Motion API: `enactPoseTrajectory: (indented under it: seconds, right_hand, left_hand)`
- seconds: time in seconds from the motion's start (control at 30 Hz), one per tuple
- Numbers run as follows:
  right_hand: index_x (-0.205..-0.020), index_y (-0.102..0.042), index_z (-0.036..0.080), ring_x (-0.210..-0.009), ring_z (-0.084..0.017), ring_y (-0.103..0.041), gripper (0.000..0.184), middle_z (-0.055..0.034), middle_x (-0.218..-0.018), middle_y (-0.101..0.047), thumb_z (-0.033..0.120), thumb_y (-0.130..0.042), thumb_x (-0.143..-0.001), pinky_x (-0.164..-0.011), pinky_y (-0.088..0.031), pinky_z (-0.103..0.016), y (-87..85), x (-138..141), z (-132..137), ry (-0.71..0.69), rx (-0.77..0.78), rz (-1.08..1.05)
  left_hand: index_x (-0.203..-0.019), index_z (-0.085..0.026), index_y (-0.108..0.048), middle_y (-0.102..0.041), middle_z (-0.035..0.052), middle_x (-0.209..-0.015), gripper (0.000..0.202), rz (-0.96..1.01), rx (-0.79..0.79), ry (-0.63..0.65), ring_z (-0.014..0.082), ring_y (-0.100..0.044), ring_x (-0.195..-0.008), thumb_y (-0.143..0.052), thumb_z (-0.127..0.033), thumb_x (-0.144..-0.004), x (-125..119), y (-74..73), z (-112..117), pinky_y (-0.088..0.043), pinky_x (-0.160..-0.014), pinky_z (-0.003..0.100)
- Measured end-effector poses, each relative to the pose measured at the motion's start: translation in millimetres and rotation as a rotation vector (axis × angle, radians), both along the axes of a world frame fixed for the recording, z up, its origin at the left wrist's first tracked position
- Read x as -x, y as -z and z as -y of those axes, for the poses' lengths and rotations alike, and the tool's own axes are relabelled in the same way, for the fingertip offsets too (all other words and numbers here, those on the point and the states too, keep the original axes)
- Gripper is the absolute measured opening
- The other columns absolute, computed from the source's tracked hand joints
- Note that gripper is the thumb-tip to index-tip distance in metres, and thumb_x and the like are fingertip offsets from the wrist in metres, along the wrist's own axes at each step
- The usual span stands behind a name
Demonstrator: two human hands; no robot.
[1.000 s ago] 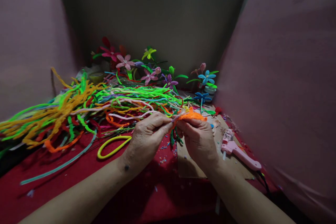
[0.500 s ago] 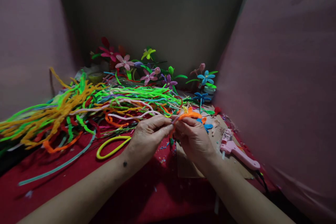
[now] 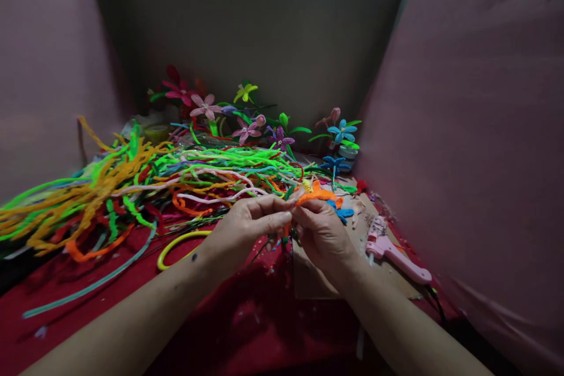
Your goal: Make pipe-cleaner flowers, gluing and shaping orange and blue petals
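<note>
An orange pipe-cleaner flower is pinched in my right hand, its petals rising above the thumb and forefinger. My left hand meets it from the left, thumb and forefinger pressed together close to the flower's base. What lies between those left fingertips is too small and dark to make out. A bit of yellow shows just behind the orange petals. Blue pipe-cleaner petals lie just beyond my right hand on the cardboard.
A pink glue gun rests on the cardboard's right side. Many coloured pipe cleaners heap across the left and middle of the red cloth. Finished flowers stand along the back. A yellow loop lies beside my left wrist.
My left hand's fingers have shifted slightly and its lower fingers now show beneath the thumb. The right hand keeps hold of the orange flower. The whole view has moved a little.
</note>
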State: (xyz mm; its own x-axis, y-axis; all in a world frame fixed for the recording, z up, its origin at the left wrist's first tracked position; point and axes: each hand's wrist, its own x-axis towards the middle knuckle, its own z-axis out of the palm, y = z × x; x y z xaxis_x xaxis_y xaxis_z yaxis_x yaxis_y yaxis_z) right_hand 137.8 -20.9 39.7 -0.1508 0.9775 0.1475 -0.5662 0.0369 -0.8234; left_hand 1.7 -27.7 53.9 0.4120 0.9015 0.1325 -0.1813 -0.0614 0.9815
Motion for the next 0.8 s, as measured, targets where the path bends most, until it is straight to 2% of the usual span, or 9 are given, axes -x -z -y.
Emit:
enactPoseTrajectory:
  seconds: [0.1,0.23,0.4,0.57,0.67,0.8]
  right_hand:
    - [-0.059,-0.072,0.017,-0.054,-0.009,-0.05,0.018,0.0014,-0.056,-0.062,0.027,-0.083,-0.049,-0.056,-0.042,-0.022,-1.4,-0.2,1.5,-0.026,-0.002,0.024]
    - [-0.06,-0.072,0.019,-0.057,-0.009,-0.05,0.017,0.0009,-0.06,-0.062,0.027,-0.082,-0.05,-0.058,-0.043,-0.022,-0.4,-0.4,1.0,-0.036,-0.03,0.03]
    - [-0.066,-0.071,0.023,-0.055,-0.012,-0.048,0.016,0.0007,-0.059,-0.058,0.028,-0.08,-0.054,-0.055,-0.043,-0.024,-1.0,0.5,1.6,-0.071,-0.084,0.018]
    - [-0.059,-0.069,0.022,-0.06,-0.011,-0.048,0.011,0.0009,-0.065,-0.056,0.027,-0.078,-0.056,-0.058,-0.042,-0.025,-2.2,0.9,4.3,-0.061,-0.134,0.029]
    - [-0.058,-0.069,0.022,-0.064,-0.012,-0.049,0.009,0.0001,-0.068,-0.058,0.025,-0.077,-0.059,-0.063,-0.043,-0.026,-0.3,1.2,5.1,-0.038,-0.148,0.029]
    - [-0.058,-0.068,0.021,-0.059,-0.012,-0.049,0.011,0.0009,-0.059,-0.058,0.027,-0.073,-0.065,-0.065,-0.043,-0.028,1.2,2.0,5.2,-0.053,-0.149,0.06]
  left_hand:
    - [-0.076,-0.015,-0.065,-0.057,0.001,-0.071,0.02,0.134,0.057,0.032,0.0097,-0.048,-0.062,-0.06,-0.034,-0.079,-2.0,-0.2,-0.8,-0.039,-0.058,0.022]
    - [-0.077,-0.014,-0.065,-0.058,0.0025,-0.073,0.018,0.148,0.08,0.022,0.0111,-0.05,-0.067,-0.062,-0.032,-0.079,-3.5,1.1,-1.3,-0.041,-0.065,0.023]
    - [-0.065,-0.014,-0.063,-0.059,0.0008,-0.062,0.018,0.225,0.118,0.014,0.0101,-0.052,-0.058,-0.07,-0.029,-0.071,-4.3,4.9,-1.0,-0.043,-0.062,0.023]
    - [-0.06,-0.014,-0.064,-0.059,-0.0009,-0.055,0.014,0.295,0.192,0.006,0.0085,-0.053,-0.053,-0.076,-0.022,-0.063,-6.3,5.2,0.2,-0.042,-0.057,0.021]
    - [-0.059,-0.014,-0.065,-0.06,-0.001,-0.058,0.012,0.332,0.175,-0.015,0.0073,-0.053,-0.054,-0.076,-0.018,-0.062,-7.0,4.9,0.3,-0.041,-0.055,0.019]
    - [-0.059,-0.014,-0.067,-0.062,-0.0007,-0.064,0.009,0.36,0.153,-0.065,0.007,-0.054,-0.059,-0.074,-0.014,-0.064,-8.6,2.3,1.5,-0.042,-0.06,0.019]
